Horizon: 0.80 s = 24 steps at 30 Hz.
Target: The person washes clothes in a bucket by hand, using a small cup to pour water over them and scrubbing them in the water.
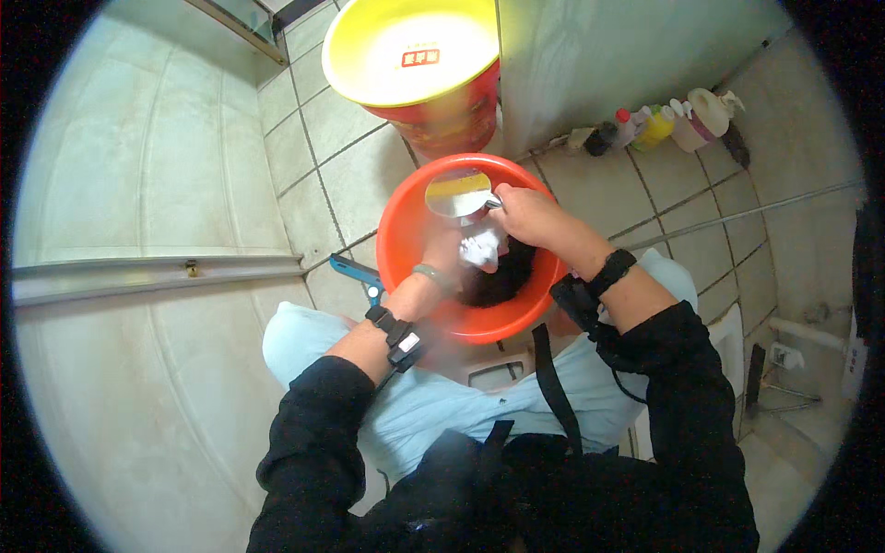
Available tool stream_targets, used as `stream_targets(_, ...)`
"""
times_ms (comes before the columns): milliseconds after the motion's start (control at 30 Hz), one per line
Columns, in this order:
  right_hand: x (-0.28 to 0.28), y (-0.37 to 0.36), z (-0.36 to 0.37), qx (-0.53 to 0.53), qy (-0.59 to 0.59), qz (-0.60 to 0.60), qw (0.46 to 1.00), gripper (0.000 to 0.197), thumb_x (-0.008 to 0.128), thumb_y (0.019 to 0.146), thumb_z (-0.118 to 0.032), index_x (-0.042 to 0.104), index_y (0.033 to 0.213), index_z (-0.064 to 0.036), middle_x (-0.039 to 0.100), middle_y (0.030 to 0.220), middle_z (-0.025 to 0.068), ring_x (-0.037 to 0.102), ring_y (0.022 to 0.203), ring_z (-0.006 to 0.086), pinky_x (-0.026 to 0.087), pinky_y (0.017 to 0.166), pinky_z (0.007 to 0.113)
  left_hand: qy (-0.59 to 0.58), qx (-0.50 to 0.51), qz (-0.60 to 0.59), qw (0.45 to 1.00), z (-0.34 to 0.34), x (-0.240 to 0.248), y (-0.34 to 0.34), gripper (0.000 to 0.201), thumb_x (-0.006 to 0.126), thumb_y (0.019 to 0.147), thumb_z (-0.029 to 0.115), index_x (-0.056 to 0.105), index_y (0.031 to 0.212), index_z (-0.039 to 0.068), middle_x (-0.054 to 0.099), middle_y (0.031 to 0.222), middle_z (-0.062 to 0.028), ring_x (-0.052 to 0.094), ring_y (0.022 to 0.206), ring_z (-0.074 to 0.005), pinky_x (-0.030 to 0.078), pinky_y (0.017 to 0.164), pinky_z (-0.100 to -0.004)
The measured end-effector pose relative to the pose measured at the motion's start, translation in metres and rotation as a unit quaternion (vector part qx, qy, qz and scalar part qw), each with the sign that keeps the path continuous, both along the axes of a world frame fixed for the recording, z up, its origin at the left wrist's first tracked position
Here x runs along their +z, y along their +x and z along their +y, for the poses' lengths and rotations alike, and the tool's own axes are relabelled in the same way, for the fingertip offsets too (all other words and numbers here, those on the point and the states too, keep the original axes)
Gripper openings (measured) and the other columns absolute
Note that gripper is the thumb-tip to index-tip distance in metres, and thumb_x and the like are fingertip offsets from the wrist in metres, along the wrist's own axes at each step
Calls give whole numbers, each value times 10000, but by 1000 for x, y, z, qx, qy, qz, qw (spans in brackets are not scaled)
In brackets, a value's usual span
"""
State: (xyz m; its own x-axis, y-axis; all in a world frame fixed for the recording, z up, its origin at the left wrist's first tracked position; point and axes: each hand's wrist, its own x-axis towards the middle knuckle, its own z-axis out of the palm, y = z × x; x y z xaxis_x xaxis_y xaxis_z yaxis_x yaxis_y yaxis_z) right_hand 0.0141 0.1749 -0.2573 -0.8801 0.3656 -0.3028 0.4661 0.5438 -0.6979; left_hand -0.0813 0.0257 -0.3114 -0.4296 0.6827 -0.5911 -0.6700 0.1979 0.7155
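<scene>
Bright orange basin (396, 217), yellow-lined red bucket (456, 129), pale blue trousers (415, 415), black sleeves (318, 442)

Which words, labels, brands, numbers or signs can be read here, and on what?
Red label inside the yellow-and-red bucket: pale characters, fainter marks above; not transcribed here.
White strip at the right edge: small dark marks, too small to read.
Bottles at upper right: any label print is too small and blurred to read.
White patch on the left wrist strap: no readable text.
</scene>
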Motion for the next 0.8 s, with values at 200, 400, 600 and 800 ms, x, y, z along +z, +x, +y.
stream_targets(200,-18,0,7,13,38,32,999,286,538,837,-223,537,967,31,608,901,250,592,849,382,456,752,459,-62,-121,39,990,-15,-14,-5,329,558,846,192,500,1158,107,613,1002,-68,615,819,-215,518,634,-366)
stream_targets(400,-27,15,16,21,65,27,997,300,541,844,-234,526,960,42,607,894,252,588,849,390,456,746,464,-59,-66,-4,996,14,38,14,207,499,874,161,570,1001,13,609,785,-99,606,611,-225,483,475,-311)
stream_targets(600,-12,3,1,23,40,19,999,285,540,842,-225,521,947,40,603,899,258,583,857,399,454,744,469,-79,-150,118,978,-10,6,-2,273,544,841,216,555,1051,42,614,777,-111,609,636,-246,492,543,-344)
stream_targets(800,-10,5,3,28,37,23,999,269,541,837,-217,529,945,30,602,925,252,581,878,395,451,761,470,-135,-277,601,737,-22,-41,9,711,756,661,305,444,1238,31,506,1212,-159,522,1060,-317,398,925,-420)
